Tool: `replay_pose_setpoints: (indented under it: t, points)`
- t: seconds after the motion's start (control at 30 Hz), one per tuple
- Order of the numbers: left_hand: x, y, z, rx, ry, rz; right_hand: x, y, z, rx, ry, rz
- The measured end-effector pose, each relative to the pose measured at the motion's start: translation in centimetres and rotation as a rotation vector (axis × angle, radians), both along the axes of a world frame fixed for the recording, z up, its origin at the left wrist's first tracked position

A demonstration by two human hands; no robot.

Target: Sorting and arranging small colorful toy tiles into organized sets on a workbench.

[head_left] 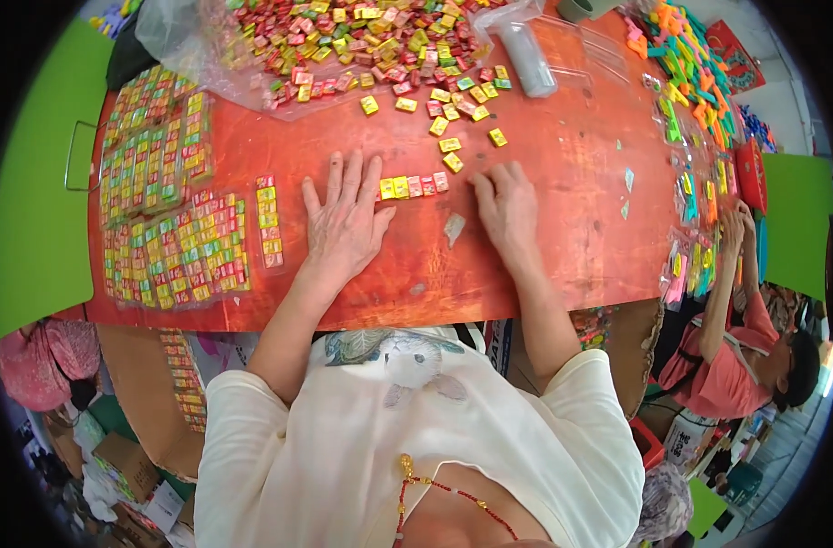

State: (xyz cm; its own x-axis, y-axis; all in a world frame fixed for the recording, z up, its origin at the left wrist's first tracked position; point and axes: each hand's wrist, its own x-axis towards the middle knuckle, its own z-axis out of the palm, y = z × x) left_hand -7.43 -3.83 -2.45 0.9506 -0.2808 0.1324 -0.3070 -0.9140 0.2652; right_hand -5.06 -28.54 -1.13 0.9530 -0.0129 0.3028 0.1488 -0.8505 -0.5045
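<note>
My left hand [345, 224] lies flat on the red table with its fingers spread. Between its index finger and thumb begins a short row of small boxes [414, 186], yellow at the left end and pink-red at the right. Just beyond the row's right end rests my right hand [509, 208], its fingers curled down toward the tabletop. Whatever those fingers may hold is hidden. A few loose yellow boxes [451, 152] lie above the row, between the hands. Below it sits a scrap of clear film [454, 228].
A large heap of red, yellow and green boxes [371, 46] spills from a clear plastic bag [183, 50] at the far side. Packed sets of boxes [183, 256] cover the left. A clear roll [528, 59] lies far right; a co-worker [727, 365] handles colourful plastic pieces [695, 73] there.
</note>
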Motion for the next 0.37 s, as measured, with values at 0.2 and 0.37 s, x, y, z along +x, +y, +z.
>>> replay_pose_setpoints:
  t: [0.2,0.37]
  points:
    - [-0.9,0.0,0.2,0.001,0.056,-0.021,0.0,2.6,-0.6,-0.264,-0.177,0.04]
    - [-0.7,0.0,-0.2,0.009,0.06,-0.025,1.4,2.1,0.5,-0.345,-0.147,0.11]
